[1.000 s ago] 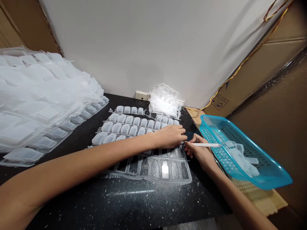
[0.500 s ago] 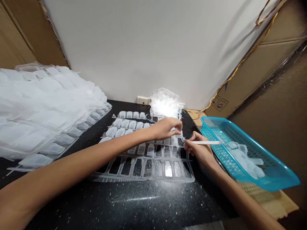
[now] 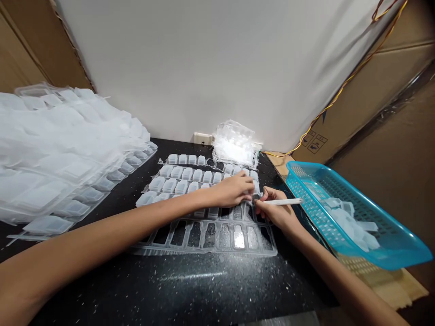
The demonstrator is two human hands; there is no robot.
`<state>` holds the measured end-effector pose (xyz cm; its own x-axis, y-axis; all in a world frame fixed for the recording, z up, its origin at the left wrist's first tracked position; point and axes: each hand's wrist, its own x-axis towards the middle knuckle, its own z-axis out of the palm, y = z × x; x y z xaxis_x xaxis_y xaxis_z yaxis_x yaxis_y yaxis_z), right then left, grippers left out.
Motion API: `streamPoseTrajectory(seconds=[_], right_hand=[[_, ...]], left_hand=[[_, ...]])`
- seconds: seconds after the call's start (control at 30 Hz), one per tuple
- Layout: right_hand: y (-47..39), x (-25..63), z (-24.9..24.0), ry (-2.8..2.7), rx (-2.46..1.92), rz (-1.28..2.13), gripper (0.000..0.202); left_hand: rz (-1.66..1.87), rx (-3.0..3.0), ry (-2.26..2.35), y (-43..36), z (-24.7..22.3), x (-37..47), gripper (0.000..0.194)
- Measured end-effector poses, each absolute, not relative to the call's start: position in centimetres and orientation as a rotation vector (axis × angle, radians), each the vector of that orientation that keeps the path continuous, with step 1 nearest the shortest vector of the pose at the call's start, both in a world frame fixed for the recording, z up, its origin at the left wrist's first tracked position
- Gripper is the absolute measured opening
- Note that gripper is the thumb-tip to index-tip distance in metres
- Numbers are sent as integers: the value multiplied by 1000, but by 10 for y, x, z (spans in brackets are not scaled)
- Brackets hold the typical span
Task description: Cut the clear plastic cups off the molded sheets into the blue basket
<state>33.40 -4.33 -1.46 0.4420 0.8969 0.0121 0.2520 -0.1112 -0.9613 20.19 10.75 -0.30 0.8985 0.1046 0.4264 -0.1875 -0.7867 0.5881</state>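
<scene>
My right hand (image 3: 277, 210) grips a slim white pen-like tool (image 3: 283, 202), its rear end pointing right; the working tip is hidden by my fingers. My left hand (image 3: 239, 189) is closed, fingers curled down beside the right fingertips, and whatever they pinch is hidden. Both hands are over the right side of a translucent moulded plastic sheet (image 3: 217, 251). Its back rows carry frosted box-like plastic pieces (image 3: 186, 174). Toward the front, the frame has open rectangular gaps showing the black countertop (image 3: 163, 283).
A tall pile of similar plastic sheets (image 3: 61, 149) stands at left. On the right, a blue perforated basket (image 3: 404, 240) holds several loose frosted pieces (image 3: 353, 226). Clear plastic scraps (image 3: 234, 142) lie by the wall socket (image 3: 203, 138). Cardboard boxes (image 3: 384, 99) and a yellow-red cable (image 3: 335, 102) border the right.
My left hand has come down and slightly toward me, its fingers now at the sheet beside the right fingertips. My right hand has shifted a little left with the white tool.
</scene>
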Motion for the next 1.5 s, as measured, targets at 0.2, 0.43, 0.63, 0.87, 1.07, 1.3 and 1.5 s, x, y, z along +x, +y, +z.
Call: streamPoseTrajectory(seconds=[0.2,0.43,0.63,0.87,1.07,1.3,1.5], right_hand=[[-45,331,-12,-1007,-1621,702,24],[-37,325,-6,-1018,-1566,707,25],[-26,317,-15,-1056,-1571,821,24],[-27,314,-12,-1073,-1586,823,22],[-24,314,-14,-1091,-1616,800,21],[-29,310,-9,-1054,-1596,701,22],[-12,297,-8,-1109,-1552,790,23]], left_hand=[[994,1992,320,148,16,197,37],[623,2692,-95,131,25,170,10],[390,3155,-237,117,15,166,16],[369,3094,-239,115,6,168,19],[819,2110,358,137,8,174,15],[902,2427,178,153,43,147,13],[460,2925,-166,136,21,142,14]])
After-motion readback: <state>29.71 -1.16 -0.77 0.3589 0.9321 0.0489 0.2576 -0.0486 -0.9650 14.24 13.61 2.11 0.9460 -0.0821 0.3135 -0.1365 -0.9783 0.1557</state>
